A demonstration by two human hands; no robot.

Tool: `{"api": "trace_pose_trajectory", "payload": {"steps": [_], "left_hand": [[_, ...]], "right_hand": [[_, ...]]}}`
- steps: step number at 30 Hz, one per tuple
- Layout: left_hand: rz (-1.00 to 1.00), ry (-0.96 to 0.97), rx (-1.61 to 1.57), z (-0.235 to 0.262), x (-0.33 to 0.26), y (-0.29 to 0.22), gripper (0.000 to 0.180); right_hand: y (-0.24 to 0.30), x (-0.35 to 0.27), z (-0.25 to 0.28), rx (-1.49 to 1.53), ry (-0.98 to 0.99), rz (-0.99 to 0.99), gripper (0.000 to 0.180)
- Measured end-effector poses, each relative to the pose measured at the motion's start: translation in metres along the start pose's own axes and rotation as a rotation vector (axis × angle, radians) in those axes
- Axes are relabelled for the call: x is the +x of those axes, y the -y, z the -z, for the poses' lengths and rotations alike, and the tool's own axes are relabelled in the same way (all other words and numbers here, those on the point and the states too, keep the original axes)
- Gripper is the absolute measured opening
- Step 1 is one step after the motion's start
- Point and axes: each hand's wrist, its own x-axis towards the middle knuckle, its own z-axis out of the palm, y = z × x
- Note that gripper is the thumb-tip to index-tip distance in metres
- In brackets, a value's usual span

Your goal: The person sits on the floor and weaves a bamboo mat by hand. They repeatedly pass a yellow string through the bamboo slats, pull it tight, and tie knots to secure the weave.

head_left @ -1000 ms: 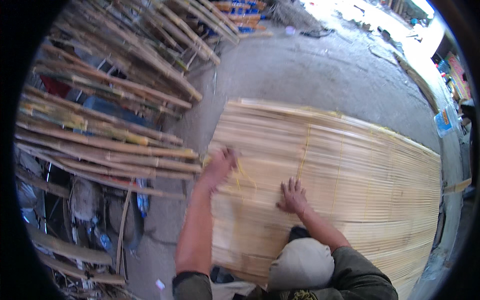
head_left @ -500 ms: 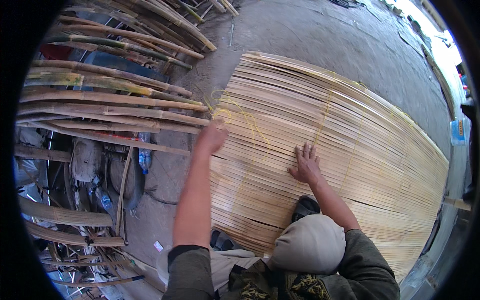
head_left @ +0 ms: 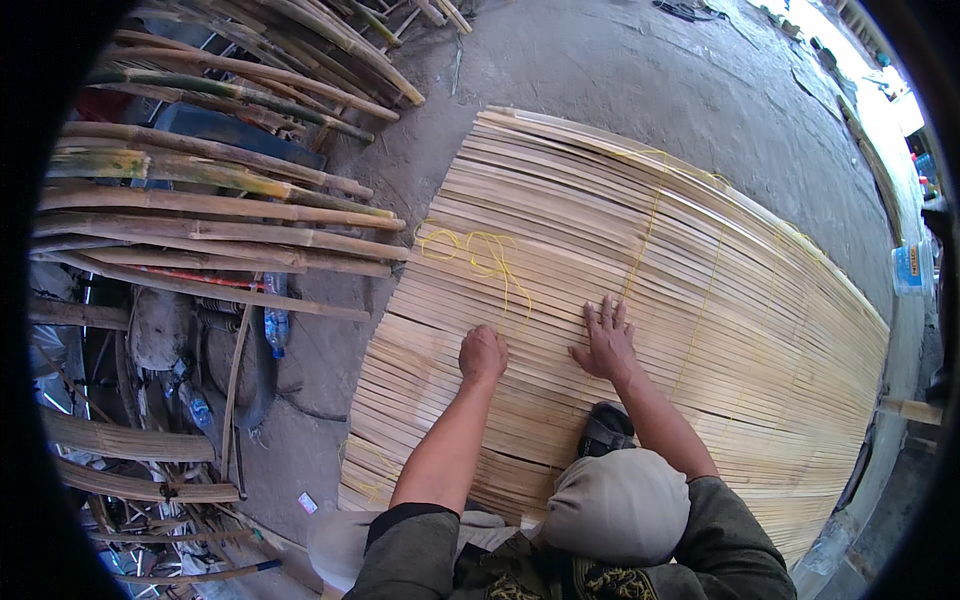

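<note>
While hands [head_left: 607, 347] hover or rest, slatted mat [head_left: 760, 372], yellow string [head_left: 483, 254]

The slatted bamboo mat [head_left: 740, 350] is lit softly and evenly, its grain shown crisply at the middle and less distinctly toward its right edge; beyond its far right corner, a strip of ground [head_left: 888, 150] is washed out by white daylight; off its left edge, gaps beneath bamboo poles [head_left: 200, 230] are sunk in shadow; straight lines are bowed toward the blackened rim.
</note>
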Motion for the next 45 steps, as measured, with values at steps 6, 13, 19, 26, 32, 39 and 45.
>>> {"api": "trace_pose_trajectory", "payload": {"steps": [6,13,19,26,32,39,45], "left_hand": [[-0.007,-0.004,0.035,0.014,-0.007,-0.013,0.027],[-0.137,-0.161,-0.037,0.008,-0.022,-0.006,0.026],[0.098,-0.088,-0.176,0.003,-0.017,-0.009,0.032],[0.209,-0.029,-0.217,-0.002,-0.027,-0.011,0.03],[-0.011,-0.107,-0.229,0.0,-0.031,-0.004,0.027],[-0.095,0.026,-0.332,0.009,-0.03,-0.002,0.02],[0.14,0.02,-0.721,0.032,0.003,-0.029,0.033]], "right_hand": [[-0.001,-0.003,-0.003,0.053,-0.076,0.002,0.092],[0.01,-0.011,-0.01,0.074,-0.072,0.061,0.092],[0.011,-0.009,-0.004,0.117,-0.009,0.059,0.093],[0.012,-0.009,-0.011,0.066,-0.008,0.07,0.095],[0.008,-0.007,-0.013,0.044,-0.005,0.081,0.096],[0.008,-0.004,-0.018,-0.012,0.001,0.073,0.098],[0.003,-0.002,-0.019,-0.023,0.001,0.101,0.1]]}}
